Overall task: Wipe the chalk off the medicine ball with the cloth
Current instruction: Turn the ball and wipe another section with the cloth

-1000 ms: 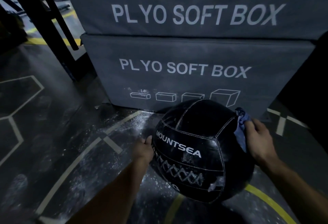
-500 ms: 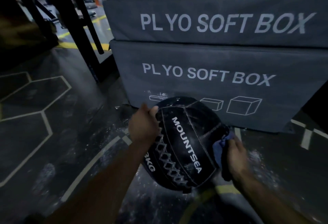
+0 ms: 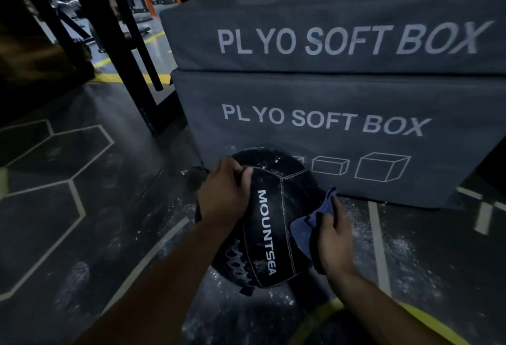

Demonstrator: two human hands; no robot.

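L hand (image 3: 223, 194) grips medicine ball (image 3: 269, 224) top-left | R hand (image 3: 332, 238) fingers pinch cloth (image 3: 306, 231) (on ball's right)

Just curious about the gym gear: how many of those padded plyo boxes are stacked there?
2. The lower plyo box sits on the floor behind the medicine ball; the upper plyo box lies on top of it. Others could stand out of frame.
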